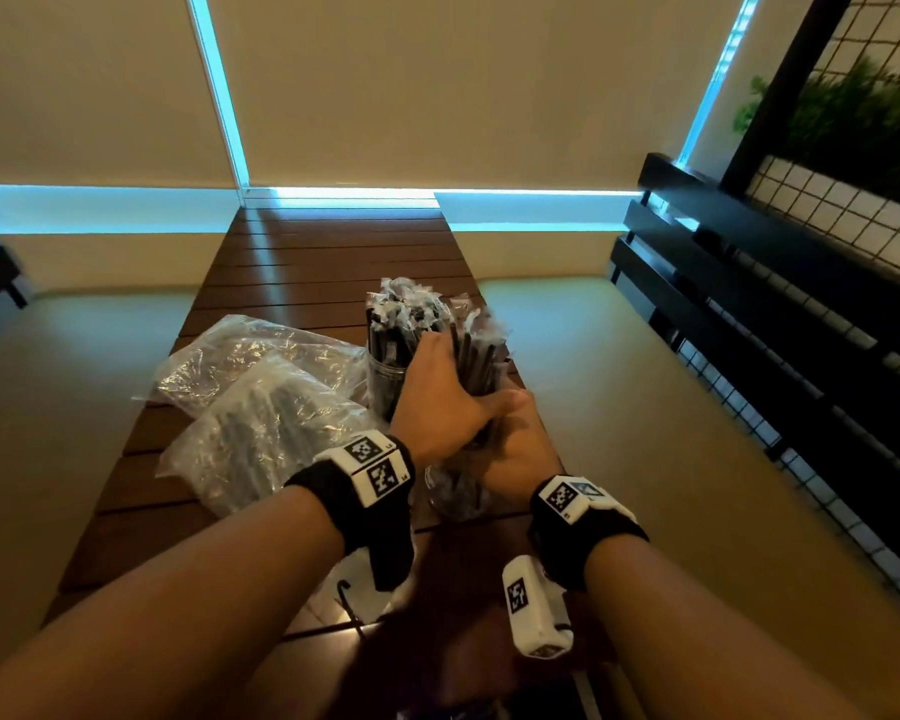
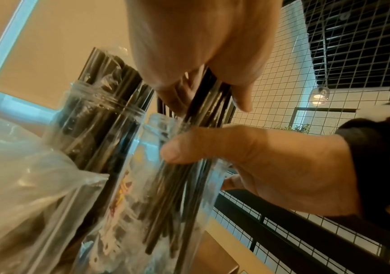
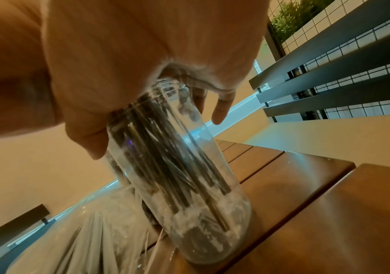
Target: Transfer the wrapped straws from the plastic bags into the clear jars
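Black straws, long axis near upright, are bunched in my left hand, tips already inside the jar directly below that grip. My right hand wraps the jar neck just under, steadying it; the full jar and bags sit left.

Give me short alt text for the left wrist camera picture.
Both hands feed a bundle of black wrapped straws into a clear jar: the left hand above, the right hand at the rim. A second full jar stands behind.
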